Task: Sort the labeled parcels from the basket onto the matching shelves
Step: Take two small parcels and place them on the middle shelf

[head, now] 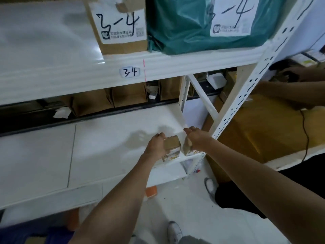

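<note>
Both hands seemingly grip shelved small boxes point(172, 148)

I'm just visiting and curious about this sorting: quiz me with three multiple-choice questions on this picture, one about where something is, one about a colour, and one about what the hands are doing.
1. Where are the two small boxes the hands hold?
A. on the top shelf
B. at the right front corner of the lower shelf
C. on the floor

2. What colour is the soft parcel marked 3-4?
A. teal green
B. red
C. black

3. What is the left hand doing?
A. hanging idle
B. pointing at a tag
C. gripping a small box

Answers:
1 B: both small boxes sit by the lower shelf edge near the upright.
2 A: the soft parcel is teal.
3 C: the left hand wraps one box, the right hand the other.
</note>
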Motion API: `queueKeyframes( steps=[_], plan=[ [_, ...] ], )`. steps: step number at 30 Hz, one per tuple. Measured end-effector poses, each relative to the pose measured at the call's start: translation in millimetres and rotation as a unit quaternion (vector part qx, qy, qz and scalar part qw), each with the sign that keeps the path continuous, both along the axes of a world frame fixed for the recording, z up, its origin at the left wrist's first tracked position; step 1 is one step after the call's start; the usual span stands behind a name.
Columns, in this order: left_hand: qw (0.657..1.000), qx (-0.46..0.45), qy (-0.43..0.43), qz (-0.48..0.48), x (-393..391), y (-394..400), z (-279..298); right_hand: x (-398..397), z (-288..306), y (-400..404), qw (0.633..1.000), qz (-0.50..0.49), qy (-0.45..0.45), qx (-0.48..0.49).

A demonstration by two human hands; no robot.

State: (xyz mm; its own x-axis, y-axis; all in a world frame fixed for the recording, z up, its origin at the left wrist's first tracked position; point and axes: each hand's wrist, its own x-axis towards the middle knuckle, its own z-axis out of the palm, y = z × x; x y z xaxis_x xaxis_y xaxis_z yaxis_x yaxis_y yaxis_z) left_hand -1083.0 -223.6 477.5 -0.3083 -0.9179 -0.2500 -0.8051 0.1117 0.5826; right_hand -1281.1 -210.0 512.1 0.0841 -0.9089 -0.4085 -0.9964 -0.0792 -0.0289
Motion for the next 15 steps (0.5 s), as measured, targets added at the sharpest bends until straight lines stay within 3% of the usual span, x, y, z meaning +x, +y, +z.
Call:
queueKeyframes(
  steps=[15],
  plan=[
    [0.999, 0.000, 0.027, 0.026, -51.5, -21.3, -51.4, -21.5, -70.3, -43.6, 0.994, 0.045, 0.097, 0.023]
  ],
)
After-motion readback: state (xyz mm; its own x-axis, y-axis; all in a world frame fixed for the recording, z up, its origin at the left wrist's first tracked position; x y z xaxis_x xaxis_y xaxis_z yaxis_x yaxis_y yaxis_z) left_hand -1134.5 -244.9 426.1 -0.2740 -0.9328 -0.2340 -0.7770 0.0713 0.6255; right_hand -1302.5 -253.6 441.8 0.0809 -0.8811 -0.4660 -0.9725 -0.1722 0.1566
